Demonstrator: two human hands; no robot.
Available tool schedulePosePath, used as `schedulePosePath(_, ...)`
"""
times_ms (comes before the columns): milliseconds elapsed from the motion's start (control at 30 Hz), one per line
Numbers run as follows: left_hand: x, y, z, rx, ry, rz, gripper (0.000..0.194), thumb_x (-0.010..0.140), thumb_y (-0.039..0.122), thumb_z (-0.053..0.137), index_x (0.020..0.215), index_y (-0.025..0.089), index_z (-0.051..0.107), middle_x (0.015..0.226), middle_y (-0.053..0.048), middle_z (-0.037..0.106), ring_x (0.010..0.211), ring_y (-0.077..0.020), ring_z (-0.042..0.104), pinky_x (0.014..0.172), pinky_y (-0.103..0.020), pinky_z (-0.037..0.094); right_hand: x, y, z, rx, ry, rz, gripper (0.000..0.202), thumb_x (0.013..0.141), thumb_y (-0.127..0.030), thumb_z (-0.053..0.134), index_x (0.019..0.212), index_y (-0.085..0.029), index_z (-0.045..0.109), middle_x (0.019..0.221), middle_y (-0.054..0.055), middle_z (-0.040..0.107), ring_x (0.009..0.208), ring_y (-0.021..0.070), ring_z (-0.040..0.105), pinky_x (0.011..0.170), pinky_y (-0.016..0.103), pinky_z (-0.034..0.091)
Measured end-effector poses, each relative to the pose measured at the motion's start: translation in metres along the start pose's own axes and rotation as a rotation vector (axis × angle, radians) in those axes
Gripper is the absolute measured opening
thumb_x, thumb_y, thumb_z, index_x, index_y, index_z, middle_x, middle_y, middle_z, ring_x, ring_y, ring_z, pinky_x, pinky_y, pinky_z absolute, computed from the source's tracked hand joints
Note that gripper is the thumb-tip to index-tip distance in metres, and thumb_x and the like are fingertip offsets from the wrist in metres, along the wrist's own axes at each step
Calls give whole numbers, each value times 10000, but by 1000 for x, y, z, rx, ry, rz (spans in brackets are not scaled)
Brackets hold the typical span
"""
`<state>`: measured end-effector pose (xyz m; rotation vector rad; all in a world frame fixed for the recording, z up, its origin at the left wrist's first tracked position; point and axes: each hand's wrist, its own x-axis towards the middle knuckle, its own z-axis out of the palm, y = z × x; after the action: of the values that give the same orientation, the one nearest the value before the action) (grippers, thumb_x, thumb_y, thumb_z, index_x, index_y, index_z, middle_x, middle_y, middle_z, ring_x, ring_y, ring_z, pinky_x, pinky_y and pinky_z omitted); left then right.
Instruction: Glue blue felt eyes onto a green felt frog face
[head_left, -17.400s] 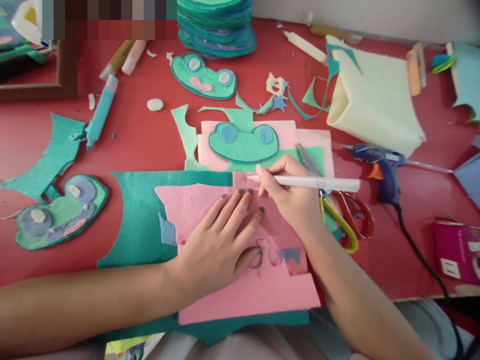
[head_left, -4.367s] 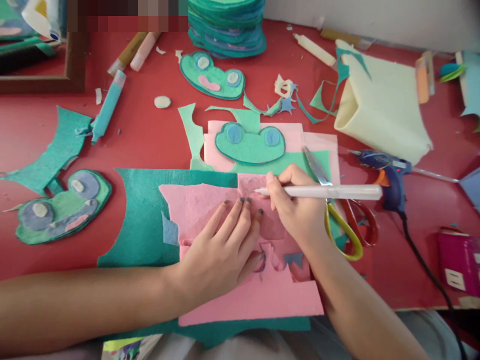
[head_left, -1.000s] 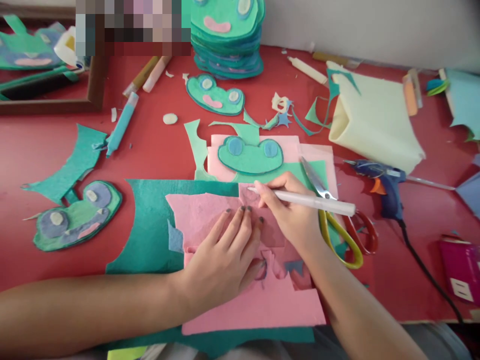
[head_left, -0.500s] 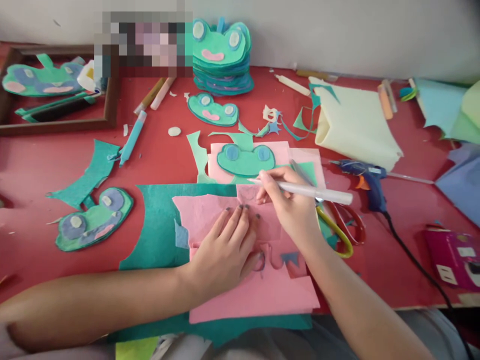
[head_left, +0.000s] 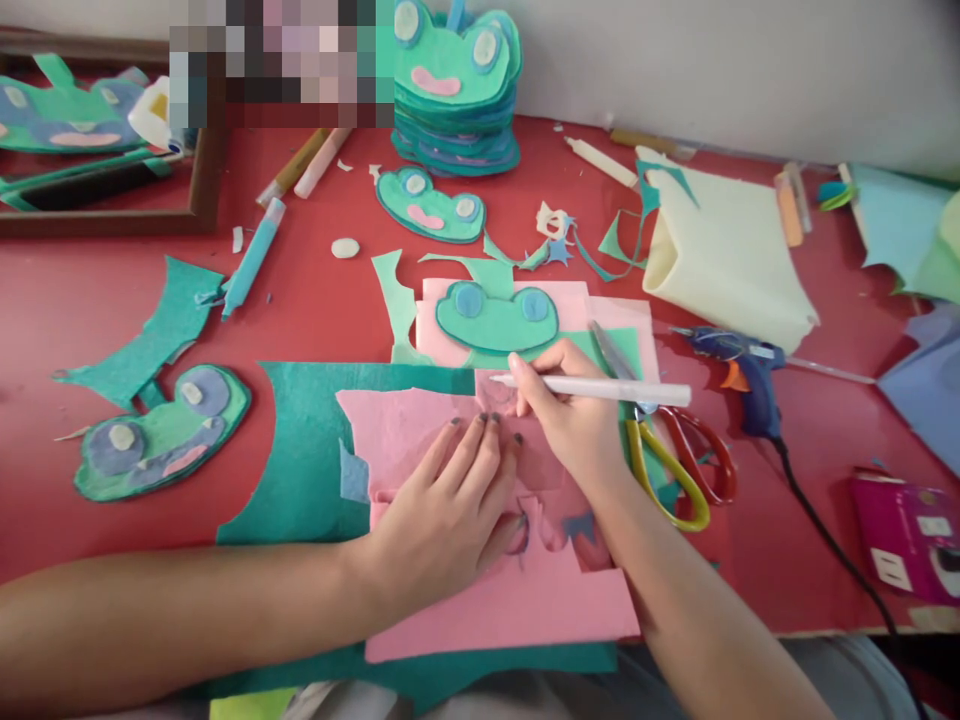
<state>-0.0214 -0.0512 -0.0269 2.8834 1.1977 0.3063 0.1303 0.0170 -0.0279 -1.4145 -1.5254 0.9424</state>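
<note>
My left hand [head_left: 450,500] lies flat with fingers spread on pink felt [head_left: 397,430], which rests over a larger dark green felt sheet [head_left: 300,460]. In my right hand [head_left: 570,410] is a white pen [head_left: 615,388], its tip at the upper edge of the pink felt beside a faint drawn outline. Just above sits a green frog face [head_left: 495,322] with two blue eye circles, on paler pink felt [head_left: 574,295]. More pink felt with curved cutouts lies below my left hand.
Scissors [head_left: 643,440] with red and yellow handles and a blue glue gun [head_left: 757,380] lie to the right. Stacked frog faces [head_left: 457,90] stand at the back, a wooden tray [head_left: 202,190] at the back left. A layered frog piece [head_left: 161,440] is at the left.
The pen tip has shifted slightly down onto the pink felt, and the pen lies more level. More of the scissors shows. The view has shifted a little; my left hand stays pressed on the felt.
</note>
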Motion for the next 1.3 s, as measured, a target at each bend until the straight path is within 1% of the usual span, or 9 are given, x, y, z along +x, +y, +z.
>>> schedulePosePath(200,-1,1,0,-35,-19,-13,531,895,395,372,1284,40,443,1282,-196,516,1230,-305,454,1034,-448,366,0,1,0,-28,-32,-21,236,847,-356,545,679,-204,479,517,-52,526,502,93,544,555,235,450)
schedulePosePath(400,0,1,1,-38,0,-6,546,889,402,386,1277,24,451,1263,-203,530,1203,-319,479,1016,-451,385,0,2,0,-22,-56,-36,226,851,-351,539,690,-206,478,526,-50,524,509,93,537,552,232,449)
schedulePosePath(867,-1,0,0,-1,-13,8,530,896,397,357,1259,26,467,1266,-186,536,1205,-313,476,1021,-448,386,-2,1,0,-164,-33,-65,231,852,-344,537,683,-205,464,542,-44,518,516,96,519,556,236,422)
schedulePosePath(1033,0,0,0,-6,-14,11,541,895,395,358,1269,16,455,1270,-194,530,1211,-316,468,1021,-454,385,-2,3,0,-167,-17,-64,246,853,-336,531,669,-206,434,530,-53,490,515,95,535,538,226,412)
schedulePosePath(1200,0,1,0,-17,-27,5,534,897,394,354,1271,29,459,1271,-186,532,1209,-311,472,1029,-452,378,-2,4,0,-163,-12,-65,248,854,-316,528,661,-205,418,510,-65,473,500,89,558,520,215,415)
schedulePosePath(1300,-1,1,0,-14,-21,5,533,896,393,356,1267,25,463,1271,-188,531,1211,-314,470,1031,-450,376,-2,3,1,-111,7,-56,254,849,-304,536,650,-206,413,495,-71,468,479,88,567,495,209,423)
